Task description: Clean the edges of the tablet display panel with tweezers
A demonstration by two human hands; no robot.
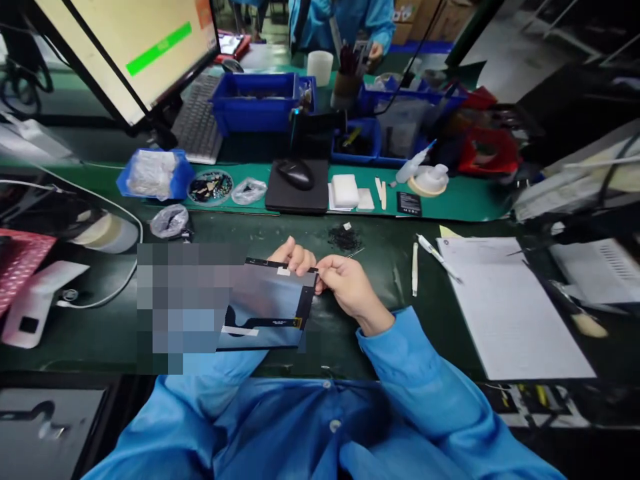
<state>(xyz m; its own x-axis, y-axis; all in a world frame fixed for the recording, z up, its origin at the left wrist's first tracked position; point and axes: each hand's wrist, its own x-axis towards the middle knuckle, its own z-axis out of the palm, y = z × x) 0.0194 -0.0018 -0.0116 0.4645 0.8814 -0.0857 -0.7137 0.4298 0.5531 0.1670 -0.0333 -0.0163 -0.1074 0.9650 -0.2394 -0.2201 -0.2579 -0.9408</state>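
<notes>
A flat grey tablet panel with black tape strips along its top and right edges is tilted up above the dark green bench. My left hand curls over the panel's top edge and grips it. My right hand is closed in a pinch at the panel's top right corner, on the black edge strip. Part of the panel's left side is blurred out. Both arms wear blue sleeves.
A mouse on a black pad, white foam blocks, a small pile of black scraps, pens, a paper sheet, blue bins, monitor, keyboard. Another person in blue stands at the far side.
</notes>
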